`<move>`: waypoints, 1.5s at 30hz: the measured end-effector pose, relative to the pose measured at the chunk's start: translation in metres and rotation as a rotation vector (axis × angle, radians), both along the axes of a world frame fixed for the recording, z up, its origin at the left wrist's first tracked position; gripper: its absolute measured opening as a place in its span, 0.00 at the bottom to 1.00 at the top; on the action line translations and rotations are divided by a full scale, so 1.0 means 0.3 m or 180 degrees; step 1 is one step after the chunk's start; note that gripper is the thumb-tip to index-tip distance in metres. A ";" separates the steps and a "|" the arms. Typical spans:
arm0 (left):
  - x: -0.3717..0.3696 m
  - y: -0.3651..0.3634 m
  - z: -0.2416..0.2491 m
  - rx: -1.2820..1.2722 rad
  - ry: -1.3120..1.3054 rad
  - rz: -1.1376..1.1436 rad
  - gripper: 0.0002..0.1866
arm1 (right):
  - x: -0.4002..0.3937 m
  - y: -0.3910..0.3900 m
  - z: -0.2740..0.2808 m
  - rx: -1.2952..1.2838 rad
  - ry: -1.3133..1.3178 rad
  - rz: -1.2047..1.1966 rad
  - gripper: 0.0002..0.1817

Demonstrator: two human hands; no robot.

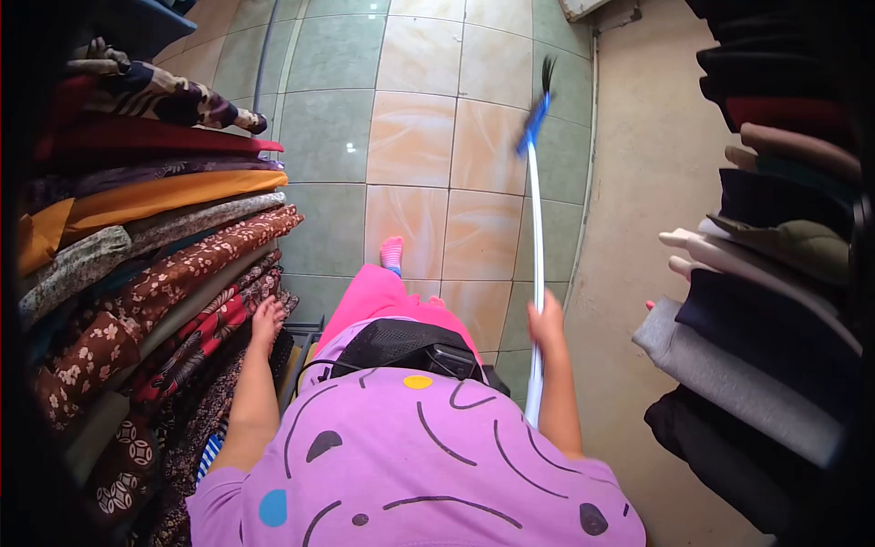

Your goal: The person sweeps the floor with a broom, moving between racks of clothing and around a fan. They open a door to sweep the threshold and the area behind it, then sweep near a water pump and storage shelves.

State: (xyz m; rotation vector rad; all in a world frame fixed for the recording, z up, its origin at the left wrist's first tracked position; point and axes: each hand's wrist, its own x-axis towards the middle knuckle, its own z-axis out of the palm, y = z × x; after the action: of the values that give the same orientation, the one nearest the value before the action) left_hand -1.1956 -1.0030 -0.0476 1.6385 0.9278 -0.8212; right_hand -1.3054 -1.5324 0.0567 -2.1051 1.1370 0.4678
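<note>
My right hand (547, 323) is wrapped round the white handle of a broom (536, 228), to the right of my body. The broom's blue head (532, 128) with dark bristles is at the far end, over the tiles near the right wall and slightly blurred. My left hand (267, 321) holds nothing; its fingers are apart, beside the hanging patterned clothes (205, 333) on the left. Whether its fingertips touch the fabric I cannot tell.
Rows of hanging garments line the left side, and more clothes (756, 383) hang on the right before a beige wall (629, 182). The tiled floor (410, 137) runs ahead between them. A thin pole (264, 55) stands at the upper left.
</note>
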 end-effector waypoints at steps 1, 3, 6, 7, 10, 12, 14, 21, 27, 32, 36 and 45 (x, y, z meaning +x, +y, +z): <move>-0.039 0.033 -0.022 -0.0078 0.0044 0.0093 0.14 | -0.063 0.046 0.057 -0.0246 0.0303 0.0101 0.13; -0.132 0.069 -0.029 0.0462 0.0364 -0.1133 0.14 | -0.087 0.127 0.187 0.0606 0.0925 -0.0503 0.09; -0.307 0.149 -0.109 0.0537 0.0314 -0.1483 0.15 | -0.071 0.151 0.122 0.1861 0.0660 -0.1252 0.03; -0.316 0.111 -0.060 0.0628 0.0458 -0.1304 0.15 | -0.030 0.163 0.095 0.2283 0.0659 -0.1355 0.01; -0.362 0.066 -0.016 0.0579 0.0441 -0.1143 0.16 | 0.168 0.120 -0.088 0.2902 -0.0256 -0.1277 0.04; -0.367 0.033 0.028 0.0483 0.0344 -0.0897 0.16 | 0.411 -0.014 -0.326 0.3783 -0.0604 -0.1754 0.05; -0.376 0.013 0.045 0.0670 0.0278 -0.0783 0.15 | 0.700 -0.094 -0.486 0.1844 -0.1073 0.0188 0.05; -0.529 -0.355 0.166 0.0958 0.0109 0.1795 0.15 | 0.954 -0.190 -0.215 0.1372 -0.0304 0.0758 0.06; -0.862 -0.888 0.158 0.0078 0.0723 -0.0465 0.17 | 0.741 -0.357 0.086 0.3130 0.1335 0.1303 0.11; -0.957 -1.065 0.166 -0.0100 0.0472 0.0813 0.18 | 0.564 -0.279 -0.242 0.3152 0.1934 0.3317 0.10; -0.852 -1.060 0.297 0.0358 0.0574 0.1600 0.17 | 0.637 -0.351 -0.301 0.2035 0.2023 0.3965 0.09; -1.147 -1.242 0.109 -0.0059 0.0188 0.1394 0.17 | 1.334 -0.622 -0.265 -0.0641 0.0696 0.1846 0.09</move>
State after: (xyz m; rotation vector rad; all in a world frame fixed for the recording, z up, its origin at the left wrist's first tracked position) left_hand -1.5397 -1.3756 -0.0149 1.3294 1.2592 -0.5743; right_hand -0.9052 -1.7190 -0.0228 -2.6099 0.6865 0.8992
